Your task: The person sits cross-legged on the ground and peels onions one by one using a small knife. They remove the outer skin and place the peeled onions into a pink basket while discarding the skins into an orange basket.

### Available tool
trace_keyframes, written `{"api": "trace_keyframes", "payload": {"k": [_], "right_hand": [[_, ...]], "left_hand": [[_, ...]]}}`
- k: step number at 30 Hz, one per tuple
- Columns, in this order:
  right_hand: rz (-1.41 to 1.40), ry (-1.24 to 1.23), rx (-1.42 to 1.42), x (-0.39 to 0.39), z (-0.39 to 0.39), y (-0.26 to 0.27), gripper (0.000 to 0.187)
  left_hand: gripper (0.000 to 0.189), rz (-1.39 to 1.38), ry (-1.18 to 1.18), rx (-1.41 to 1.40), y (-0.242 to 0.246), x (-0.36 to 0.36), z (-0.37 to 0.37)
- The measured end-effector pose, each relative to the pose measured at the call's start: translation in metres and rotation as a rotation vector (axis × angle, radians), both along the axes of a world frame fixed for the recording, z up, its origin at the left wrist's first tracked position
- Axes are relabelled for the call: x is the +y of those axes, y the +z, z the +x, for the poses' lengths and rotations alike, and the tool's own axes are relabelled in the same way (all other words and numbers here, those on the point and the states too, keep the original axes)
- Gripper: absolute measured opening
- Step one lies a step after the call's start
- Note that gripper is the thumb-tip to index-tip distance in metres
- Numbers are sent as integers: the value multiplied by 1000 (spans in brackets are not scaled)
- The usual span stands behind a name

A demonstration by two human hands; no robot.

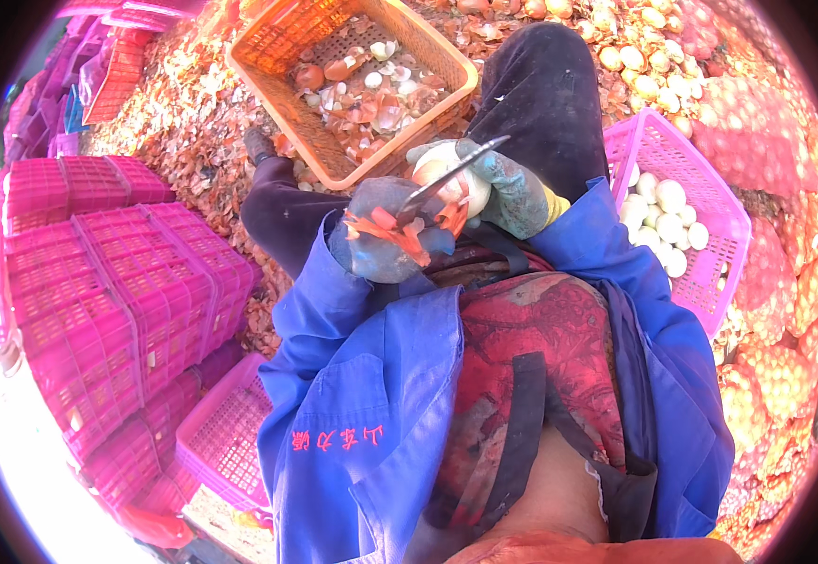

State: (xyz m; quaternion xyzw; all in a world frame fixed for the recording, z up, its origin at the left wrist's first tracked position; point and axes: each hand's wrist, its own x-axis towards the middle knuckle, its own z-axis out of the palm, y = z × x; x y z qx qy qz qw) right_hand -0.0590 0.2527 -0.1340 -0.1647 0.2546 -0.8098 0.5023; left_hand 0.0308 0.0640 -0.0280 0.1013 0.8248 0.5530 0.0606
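Observation:
My left hand (pixel 384 233) wears a soiled grey-blue glove and grips a knife (pixel 446 179) whose handle is hidden. Shreds of orange-brown onion skin (pixel 398 236) lie over that glove. In my right hand (pixel 518 194), gloved in grey-green with a yellow cuff, is a pale, partly peeled onion (pixel 478 192). The blade crosses in front of the onion and points up to the right; whether it touches cannot be told. Just beyond both hands stands an orange plastic crate (pixel 257 116) with onion skins, white scraps and a few brown onions inside.
By my right side, a pink crate (pixel 739 233) holds several peeled white onions (pixel 668 227). Unpeeled onions (pixel 645 84) and mesh sacks of onions (pixel 754 141) lie beyond it. Magenta crates (pixel 141 275) are stacked at left, above a lower pink crate (pixel 229 437). Onion skins (pixel 183 134) cover the ground.

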Motion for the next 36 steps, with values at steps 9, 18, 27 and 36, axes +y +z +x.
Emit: {"api": "trace_keyframes", "payload": {"k": [9,18,27,36], "right_hand": [[93,-42,91,4,-5,39,55],[-67,-152,-112,1,-13,22,61],[314,-283,353,6,-8,43,51],[159,-251,58,1,-8,36,50]], "left_hand": [[26,-67,466,4,12,5,26],[12,-568,572,398,-38,-113,-9],[20,73,248,-13,-36,-37,-18],[18,623,436,-140,-52,-14,4]]}}
